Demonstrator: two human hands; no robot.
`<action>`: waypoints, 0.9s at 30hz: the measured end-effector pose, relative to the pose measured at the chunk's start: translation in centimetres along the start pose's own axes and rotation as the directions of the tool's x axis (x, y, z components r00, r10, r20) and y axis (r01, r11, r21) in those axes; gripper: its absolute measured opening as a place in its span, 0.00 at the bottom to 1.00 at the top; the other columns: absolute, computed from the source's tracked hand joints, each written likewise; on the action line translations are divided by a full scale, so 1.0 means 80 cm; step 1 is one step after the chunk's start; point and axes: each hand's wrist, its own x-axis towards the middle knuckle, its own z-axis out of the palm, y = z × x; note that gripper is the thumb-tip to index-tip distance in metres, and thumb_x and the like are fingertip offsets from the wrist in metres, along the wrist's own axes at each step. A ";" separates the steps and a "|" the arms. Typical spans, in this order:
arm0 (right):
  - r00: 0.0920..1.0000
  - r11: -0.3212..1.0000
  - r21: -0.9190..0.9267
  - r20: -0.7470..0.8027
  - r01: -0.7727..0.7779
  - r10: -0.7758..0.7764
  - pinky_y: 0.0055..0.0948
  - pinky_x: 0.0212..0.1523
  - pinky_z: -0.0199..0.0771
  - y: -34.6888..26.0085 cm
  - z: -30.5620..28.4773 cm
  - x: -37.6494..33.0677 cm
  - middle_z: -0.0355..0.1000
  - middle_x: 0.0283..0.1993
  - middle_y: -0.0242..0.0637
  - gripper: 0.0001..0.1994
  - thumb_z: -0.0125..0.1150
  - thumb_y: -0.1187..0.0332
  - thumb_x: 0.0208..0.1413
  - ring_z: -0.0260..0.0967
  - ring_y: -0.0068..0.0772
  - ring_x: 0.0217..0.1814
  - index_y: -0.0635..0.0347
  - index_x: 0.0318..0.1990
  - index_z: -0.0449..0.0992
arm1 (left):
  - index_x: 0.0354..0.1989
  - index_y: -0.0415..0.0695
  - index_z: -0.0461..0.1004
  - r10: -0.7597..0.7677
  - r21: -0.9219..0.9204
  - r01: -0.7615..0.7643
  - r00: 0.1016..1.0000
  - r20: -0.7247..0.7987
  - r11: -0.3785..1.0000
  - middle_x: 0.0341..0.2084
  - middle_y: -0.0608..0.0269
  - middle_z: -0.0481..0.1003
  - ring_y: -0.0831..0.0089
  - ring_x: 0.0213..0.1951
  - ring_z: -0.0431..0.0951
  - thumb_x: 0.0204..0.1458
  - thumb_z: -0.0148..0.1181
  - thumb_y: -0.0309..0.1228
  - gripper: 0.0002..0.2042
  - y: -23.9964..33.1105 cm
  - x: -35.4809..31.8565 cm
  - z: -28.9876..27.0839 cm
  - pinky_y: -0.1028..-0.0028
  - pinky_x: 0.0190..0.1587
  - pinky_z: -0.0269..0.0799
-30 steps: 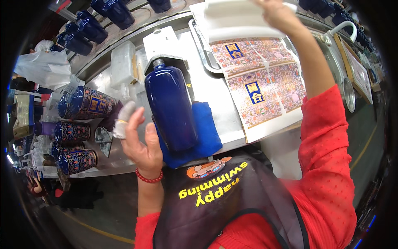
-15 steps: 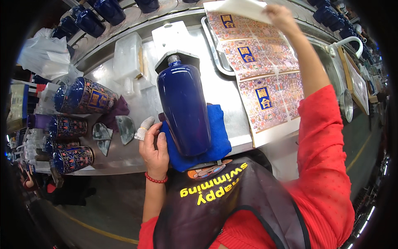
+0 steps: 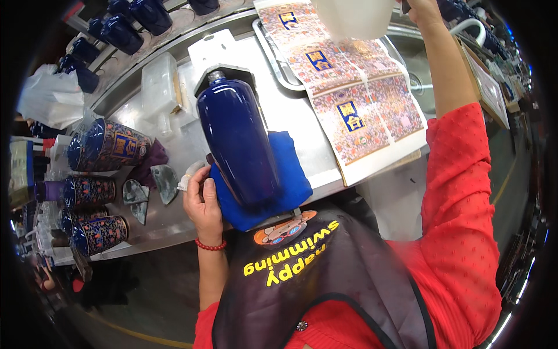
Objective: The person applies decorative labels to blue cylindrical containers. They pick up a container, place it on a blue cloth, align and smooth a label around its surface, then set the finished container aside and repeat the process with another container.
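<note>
A glossy dark-blue bottle (image 3: pixel 238 139) lies on a folded blue cloth (image 3: pixel 296 174), its neck pointing away from me against a dark angular rest (image 3: pixel 249 74). Beside its left side is my left hand (image 3: pixel 203 203), fingers loosely apart and holding nothing, with a white cover on one fingertip. My right hand (image 3: pixel 423 10), partly cut off by the upper edge, is closed on a curled, whitish translucent sheet (image 3: pixel 357 17). That piece hangs over the far end of a sheet of floral printed labels (image 3: pixel 349 110), hiding some of them.
Several floral-patterned blue bottles (image 3: pixel 113 145) lie at the left, near grey-green flat pieces (image 3: pixel 164 181) and a purple cloth (image 3: pixel 152 160). A clear plastic box (image 3: pixel 160 84) stands behind. The labels overlap a metal tray (image 3: pixel 273 58); a white tap (image 3: pixel 474 29) rises beyond. Plain blue bottles (image 3: pixel 122 35) line the back.
The whitish sheet has come away from the label sheet's far end, swinging toward me and hanging down with my right hand. My left hand stays by the bottle. The whole view has shifted slightly.
</note>
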 end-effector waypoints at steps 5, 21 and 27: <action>0.997 0.825 0.565 -0.061 0.003 0.038 0.32 0.27 0.79 0.039 -0.111 -0.028 0.77 0.31 0.36 0.09 0.59 0.78 0.60 0.75 0.30 0.26 0.62 0.47 0.77 | 0.53 0.34 0.77 -0.027 -0.005 0.027 1.000 -0.009 1.000 0.46 0.57 0.78 0.71 0.49 0.76 0.66 0.54 0.28 0.13 -0.010 0.000 0.001 0.71 0.55 0.71; 0.162 0.605 0.790 -0.613 0.099 0.773 0.55 0.40 0.75 0.192 -0.592 -0.638 0.71 0.51 0.47 0.15 0.49 0.62 0.70 0.69 0.49 0.46 0.60 0.57 0.71 | 0.57 0.34 0.70 -0.210 -0.320 0.235 0.971 0.109 0.918 0.48 0.62 0.76 0.77 0.46 0.75 0.71 0.47 0.30 0.14 -0.037 0.002 -0.010 0.76 0.51 0.72; 0.045 0.560 0.452 -0.750 -0.694 0.660 0.55 0.29 0.68 0.274 -0.491 -0.579 0.73 0.46 0.35 0.28 0.58 0.63 0.66 0.68 0.32 0.36 0.51 0.72 0.59 | 0.56 0.37 0.69 -0.242 -0.378 0.256 0.967 0.084 0.890 0.47 0.60 0.77 0.75 0.44 0.78 0.72 0.46 0.32 0.13 -0.023 -0.002 -0.005 0.74 0.50 0.75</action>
